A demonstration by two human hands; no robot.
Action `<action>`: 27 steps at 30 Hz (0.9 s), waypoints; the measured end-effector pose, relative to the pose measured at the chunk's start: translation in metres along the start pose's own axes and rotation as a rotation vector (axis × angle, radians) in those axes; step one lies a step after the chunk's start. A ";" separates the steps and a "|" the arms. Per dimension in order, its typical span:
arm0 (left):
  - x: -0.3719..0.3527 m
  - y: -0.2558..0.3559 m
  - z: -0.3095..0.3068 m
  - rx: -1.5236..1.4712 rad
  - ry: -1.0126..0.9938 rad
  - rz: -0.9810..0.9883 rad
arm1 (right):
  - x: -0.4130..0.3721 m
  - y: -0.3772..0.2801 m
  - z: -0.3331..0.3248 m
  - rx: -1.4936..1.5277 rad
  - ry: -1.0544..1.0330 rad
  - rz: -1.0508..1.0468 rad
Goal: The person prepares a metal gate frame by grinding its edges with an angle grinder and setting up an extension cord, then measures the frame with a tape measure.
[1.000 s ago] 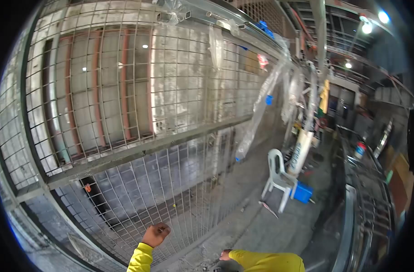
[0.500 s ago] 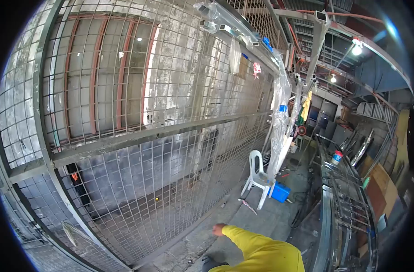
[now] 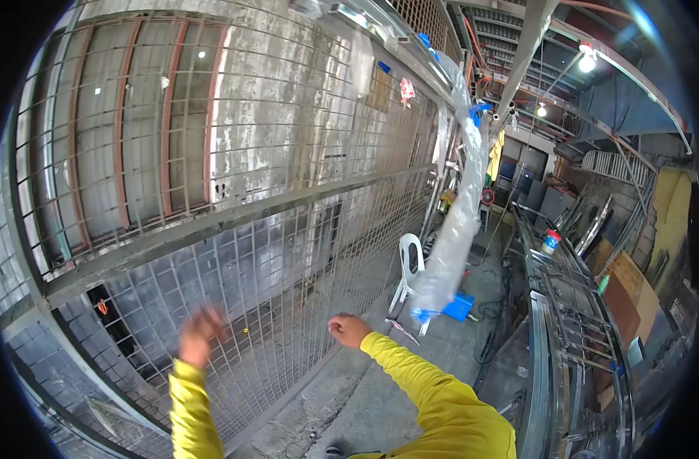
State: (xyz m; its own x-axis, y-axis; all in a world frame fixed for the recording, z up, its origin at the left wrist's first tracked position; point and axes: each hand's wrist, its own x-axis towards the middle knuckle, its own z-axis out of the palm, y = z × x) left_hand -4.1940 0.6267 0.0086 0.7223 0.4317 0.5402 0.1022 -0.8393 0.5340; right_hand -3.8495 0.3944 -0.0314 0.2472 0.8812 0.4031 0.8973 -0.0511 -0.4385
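Observation:
My left hand, smeared by motion, is raised in front of the wire mesh partition at lower left; its fingers are too blurred to read. Farther right, my right hand hangs with its fingers curled in and nothing visible in them. It overlaps the lower mesh in this view, above the concrete floor. Both arms wear yellow sleeves. Ahead of the right hand stands a white plastic chair, partly covered by a long clear plastic wrap with blue ends.
A blue box sits on the floor beyond the chair. Along the right runs a metal frame rack with a red-and-blue can on it. Boards lean at far right. Metal tubes hang overhead.
My left hand has come into view at lower left. My right hand has risen and shifted left. The view has turned right, and the plastic wrap now hangs lower, across the chair.

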 end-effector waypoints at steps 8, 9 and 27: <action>0.294 0.303 -0.279 -0.579 0.784 0.543 | -0.086 0.063 0.048 0.065 0.199 0.302; 0.313 0.322 -0.284 -0.494 0.755 0.523 | -0.110 0.077 0.070 0.045 0.124 0.391; 0.381 0.383 -0.296 -0.261 0.644 0.422 | -0.376 0.175 0.155 0.029 -0.536 1.366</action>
State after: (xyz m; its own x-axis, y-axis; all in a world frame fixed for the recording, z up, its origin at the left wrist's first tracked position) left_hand -4.0821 0.5682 0.6116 0.1212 0.2686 0.9556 -0.3111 -0.9039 0.2935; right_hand -3.8417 0.1270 -0.3838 0.7112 0.2223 -0.6669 0.0732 -0.9670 -0.2442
